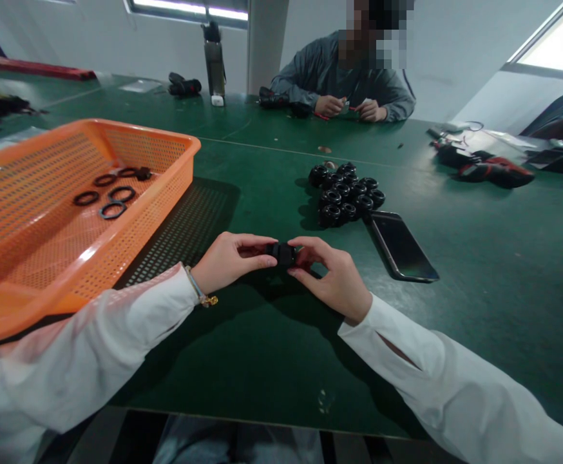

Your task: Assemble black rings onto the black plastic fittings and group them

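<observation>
A small black cable gland [282, 254] is held level just above the green table, between both my hands. My left hand [236, 261] pinches its left end with thumb and fingertips. The right end is gripped between the thumb and fingers of my right hand [327, 270]. Beyond my right hand, several similar black cable glands [344, 196] stand grouped close together. To the left, an orange perforated basket [185, 154] holds several black ring nuts [112, 210] and one small black piece [143, 173].
A smartphone [404, 246] lies right of the glands. Across the green table [243, 374] a person in a grey jacket [310, 71] holds small items. A tall dark bottle-like object [214, 64] stands at the back. Black-and-red items [491, 169] lie at the right.
</observation>
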Motion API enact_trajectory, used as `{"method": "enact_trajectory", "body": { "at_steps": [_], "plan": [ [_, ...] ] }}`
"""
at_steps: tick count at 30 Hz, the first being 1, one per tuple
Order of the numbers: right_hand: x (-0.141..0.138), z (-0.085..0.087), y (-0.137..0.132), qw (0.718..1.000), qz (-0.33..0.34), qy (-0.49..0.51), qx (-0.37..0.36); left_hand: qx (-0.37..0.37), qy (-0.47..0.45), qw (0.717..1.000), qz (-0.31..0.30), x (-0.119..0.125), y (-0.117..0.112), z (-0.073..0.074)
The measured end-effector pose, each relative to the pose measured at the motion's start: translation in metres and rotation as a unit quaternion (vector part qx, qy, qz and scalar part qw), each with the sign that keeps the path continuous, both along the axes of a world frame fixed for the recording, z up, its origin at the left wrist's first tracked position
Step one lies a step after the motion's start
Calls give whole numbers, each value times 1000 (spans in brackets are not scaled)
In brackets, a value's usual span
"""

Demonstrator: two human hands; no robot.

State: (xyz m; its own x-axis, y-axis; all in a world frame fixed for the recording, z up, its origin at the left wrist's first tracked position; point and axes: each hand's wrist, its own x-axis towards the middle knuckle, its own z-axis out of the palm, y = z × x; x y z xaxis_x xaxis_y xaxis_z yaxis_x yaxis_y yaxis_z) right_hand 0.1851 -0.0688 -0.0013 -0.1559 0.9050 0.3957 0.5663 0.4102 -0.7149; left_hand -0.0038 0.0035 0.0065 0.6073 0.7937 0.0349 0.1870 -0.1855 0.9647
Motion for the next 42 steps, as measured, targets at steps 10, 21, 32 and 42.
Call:
{"method": "enact_trajectory", "body": {
  "at_steps": [10,21,32,42],
  "plan": [
    [1,-2,1,1000,-21,-10,-18,7,1,1000,1,0,-1,1],
    [1,-1,2,999,-20,-17,-35,42,8,999,-7,0,-1,-2],
    [0,1,2,999,-30,-26,-36,70,20,997,-6,-2,-1,-1],
    [1,2,2,998,-33,-26,-44,77,14,997,-7,-2,-1,-3]
  ]
}}
